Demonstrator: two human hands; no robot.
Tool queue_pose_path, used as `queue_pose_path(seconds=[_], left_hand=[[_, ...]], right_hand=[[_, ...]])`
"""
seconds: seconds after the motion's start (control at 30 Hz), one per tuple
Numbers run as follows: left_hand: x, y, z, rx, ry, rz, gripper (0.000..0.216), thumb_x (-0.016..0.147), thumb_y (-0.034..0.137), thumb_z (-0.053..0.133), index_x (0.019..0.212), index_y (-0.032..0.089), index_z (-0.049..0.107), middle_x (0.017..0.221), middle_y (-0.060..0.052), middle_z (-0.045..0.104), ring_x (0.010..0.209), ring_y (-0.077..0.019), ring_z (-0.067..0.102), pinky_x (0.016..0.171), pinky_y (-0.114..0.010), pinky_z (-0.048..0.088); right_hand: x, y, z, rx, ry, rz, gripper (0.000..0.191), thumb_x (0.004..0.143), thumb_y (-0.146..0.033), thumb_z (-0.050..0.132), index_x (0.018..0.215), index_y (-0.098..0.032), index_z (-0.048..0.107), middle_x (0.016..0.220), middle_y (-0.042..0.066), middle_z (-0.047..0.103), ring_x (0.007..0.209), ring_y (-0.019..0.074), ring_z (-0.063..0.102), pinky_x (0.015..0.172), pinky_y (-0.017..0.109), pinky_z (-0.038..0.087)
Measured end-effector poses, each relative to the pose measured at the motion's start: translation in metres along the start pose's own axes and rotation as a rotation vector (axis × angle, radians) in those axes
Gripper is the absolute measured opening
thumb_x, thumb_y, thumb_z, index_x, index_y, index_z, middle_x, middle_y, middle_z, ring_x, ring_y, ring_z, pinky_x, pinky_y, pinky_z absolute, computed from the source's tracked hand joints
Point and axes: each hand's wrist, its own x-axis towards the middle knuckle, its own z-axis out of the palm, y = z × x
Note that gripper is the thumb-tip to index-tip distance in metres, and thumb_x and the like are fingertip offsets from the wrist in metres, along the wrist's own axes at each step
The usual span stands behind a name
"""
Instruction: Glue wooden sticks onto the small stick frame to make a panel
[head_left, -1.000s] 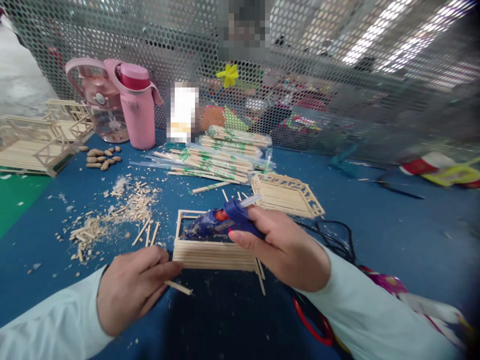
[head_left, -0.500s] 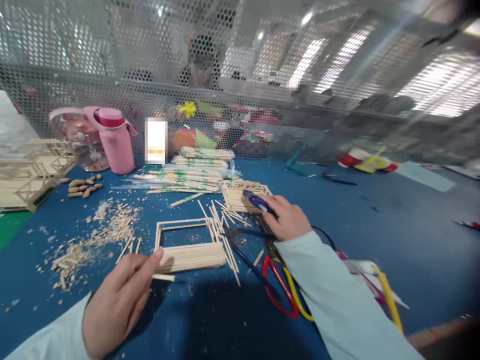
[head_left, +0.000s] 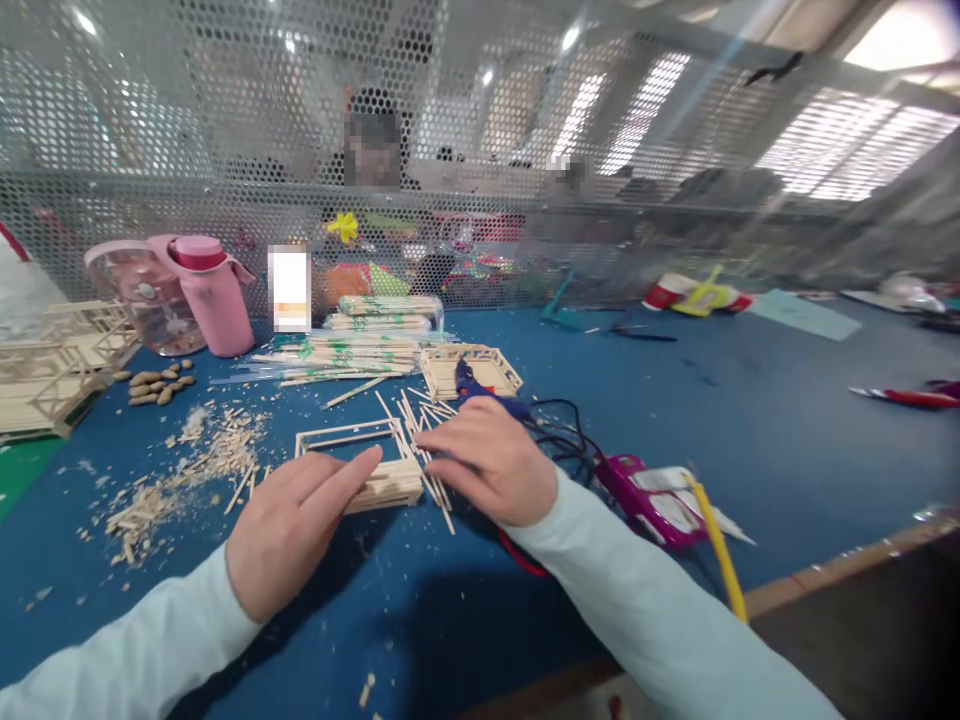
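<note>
A small frame of wooden sticks (head_left: 390,482), partly covered with a row of sticks, lies on the blue table. My left hand (head_left: 296,520) grips its left part, the index finger stretched along the stick row and hiding some of it. Just right of the frame, over a scatter of loose sticks (head_left: 439,488), my right hand (head_left: 491,462) is open, thumb and fingers apart with nothing visible between them. Behind that hand, a dark blue glue gun (head_left: 469,383) rests on a small stick-built tray (head_left: 501,375). My right hand and sleeve mostly cover red-handled pliers or scissors (head_left: 525,553).
Wood scraps (head_left: 214,455) and peanuts (head_left: 154,388) lie left, before a pink bottle (head_left: 217,305). Bagged sticks (head_left: 375,345) lie by the perforated screen (head_left: 487,225). Stick models (head_left: 45,390) stand far left. Black cable (head_left: 574,440) and a magenta device (head_left: 637,500) are right.
My right hand has put the glue gun down on the small stick tray and moved left and nearer to the frame. My left hand now reaches further over the frame. The view has shifted.
</note>
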Motion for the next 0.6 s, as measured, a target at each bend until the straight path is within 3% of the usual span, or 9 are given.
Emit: queue_pose_path(seconds=[0.1,0.23,0.37,0.47,0.53,0.6], left_hand=[[0.008,0.0,0.008,0.009,-0.011,0.016,0.039,0.086,0.008,0.043,0.124,0.015,0.047,0.071,-0.001,0.058,0.065,-0.0136,0.052,0.063,-0.025,0.044],[0.014,0.002,0.014,-0.014,-0.026,0.015,0.036,0.087,0.009,0.042,0.122,0.015,0.048,0.075,-0.003,0.062,0.068,-0.0137,0.055,0.066,-0.025,0.046],[0.016,0.002,0.001,0.029,0.016,-0.026,0.036,0.085,0.013,0.049,0.12,0.019,0.049,0.1,-0.007,0.065,0.095,-0.0186,0.058,0.091,-0.039,0.042],[0.004,-0.009,-0.016,0.058,0.172,-0.184,0.042,0.081,0.009,0.052,0.12,0.025,0.05,0.109,-0.006,0.063,0.108,-0.0217,0.054,0.104,-0.05,0.028],[-0.012,-0.02,-0.021,0.083,0.264,-0.341,0.045,0.081,0.008,0.05,0.122,0.026,0.049,0.103,-0.004,0.064,0.1,-0.0188,0.058,0.1,-0.043,0.036],[-0.029,-0.031,-0.021,0.114,0.272,-0.481,0.051,0.082,0.01,0.049,0.129,0.025,0.041,0.099,-0.004,0.065,0.095,-0.018,0.06,0.089,-0.035,0.046]], right_hand=[[0.004,-0.014,0.009,0.082,0.029,-0.071,0.013,0.086,-0.017,0.052,0.087,-0.013,0.065,0.072,0.004,0.07,0.062,0.0134,0.059,0.072,0.034,0.04],[0.0,-0.009,0.018,0.145,0.021,-0.039,0.011,0.084,-0.015,0.054,0.083,-0.013,0.064,0.071,0.005,0.069,0.064,0.0146,0.059,0.069,0.032,0.043],[-0.006,0.0,0.027,0.114,0.059,0.084,0.012,0.085,-0.013,0.052,0.082,-0.014,0.064,0.074,0.006,0.069,0.069,0.0158,0.06,0.068,0.029,0.046],[-0.011,0.006,0.035,0.083,0.071,0.16,0.012,0.085,-0.015,0.053,0.08,-0.015,0.065,0.072,0.005,0.069,0.07,0.0159,0.061,0.068,0.028,0.046],[-0.012,0.009,0.039,0.058,0.06,0.168,0.012,0.084,-0.017,0.054,0.079,-0.016,0.065,0.072,0.005,0.069,0.07,0.0162,0.062,0.068,0.029,0.045],[-0.013,0.01,0.041,0.042,0.046,0.16,0.012,0.084,-0.017,0.055,0.08,-0.015,0.065,0.073,0.005,0.069,0.071,0.0165,0.062,0.069,0.03,0.045]])
